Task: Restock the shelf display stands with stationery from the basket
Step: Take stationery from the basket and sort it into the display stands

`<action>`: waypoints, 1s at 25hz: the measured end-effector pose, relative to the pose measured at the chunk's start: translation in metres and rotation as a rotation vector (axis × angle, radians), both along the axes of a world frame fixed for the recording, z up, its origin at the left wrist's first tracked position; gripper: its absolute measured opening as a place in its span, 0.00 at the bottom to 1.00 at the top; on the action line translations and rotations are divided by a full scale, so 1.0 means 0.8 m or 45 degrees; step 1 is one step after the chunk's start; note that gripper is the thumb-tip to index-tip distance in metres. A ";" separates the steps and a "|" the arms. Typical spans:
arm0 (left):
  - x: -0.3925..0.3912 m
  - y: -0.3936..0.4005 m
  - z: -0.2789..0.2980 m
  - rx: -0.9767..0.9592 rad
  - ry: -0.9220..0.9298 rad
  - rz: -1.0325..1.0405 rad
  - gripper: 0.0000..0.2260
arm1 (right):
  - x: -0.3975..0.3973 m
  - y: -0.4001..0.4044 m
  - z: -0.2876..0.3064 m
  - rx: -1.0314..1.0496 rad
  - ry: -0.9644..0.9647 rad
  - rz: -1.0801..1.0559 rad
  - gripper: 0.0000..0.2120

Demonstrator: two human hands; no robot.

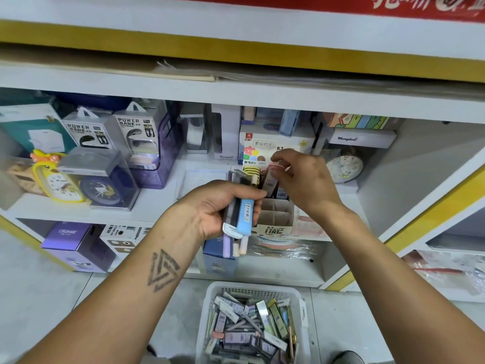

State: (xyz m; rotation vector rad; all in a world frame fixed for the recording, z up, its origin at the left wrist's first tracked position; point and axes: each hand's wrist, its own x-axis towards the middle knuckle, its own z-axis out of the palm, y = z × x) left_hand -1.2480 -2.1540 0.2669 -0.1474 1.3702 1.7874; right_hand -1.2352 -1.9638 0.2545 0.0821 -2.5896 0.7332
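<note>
Nearest, I see the basket point(210, 306) of stationery on the floor. Above it my left hand point(212, 208) grips a bundle of lead cases point(242, 211), upright. Beyond, my right hand point(301, 177) pinches one case point(270, 179) upright over the display stand point(275, 228) at the shelf's front edge.

Left grip point(210, 206) curled closed palm-up, right grip point(301, 177) pinching, forearms extended forward

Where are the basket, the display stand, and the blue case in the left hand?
basket point(210, 306): head view, bare left rim.
display stand point(275, 215): head view, cardboard dividers.
blue case point(245, 214): head view, barcoded face, in the left hand point(210, 208).
</note>
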 end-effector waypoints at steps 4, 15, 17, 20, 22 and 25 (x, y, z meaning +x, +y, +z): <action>0.004 0.004 -0.001 0.022 -0.054 -0.023 0.05 | -0.004 -0.005 -0.002 0.127 0.036 -0.042 0.07; 0.010 0.016 -0.003 0.052 -0.078 -0.159 0.03 | 0.011 -0.016 0.027 -0.948 -0.518 0.284 0.04; 0.011 0.017 -0.003 0.074 -0.087 -0.193 0.04 | 0.007 -0.006 0.027 -1.080 -0.486 0.159 0.04; 0.013 0.016 0.000 0.092 -0.099 -0.218 0.03 | 0.005 0.003 0.026 -1.193 -0.491 0.061 0.05; 0.013 0.016 0.001 0.106 -0.106 -0.195 0.03 | 0.004 0.004 0.024 -1.284 -0.415 -0.002 0.05; 0.011 0.013 0.001 0.100 -0.119 -0.120 0.05 | 0.004 0.010 0.026 -1.381 -0.294 -0.058 0.04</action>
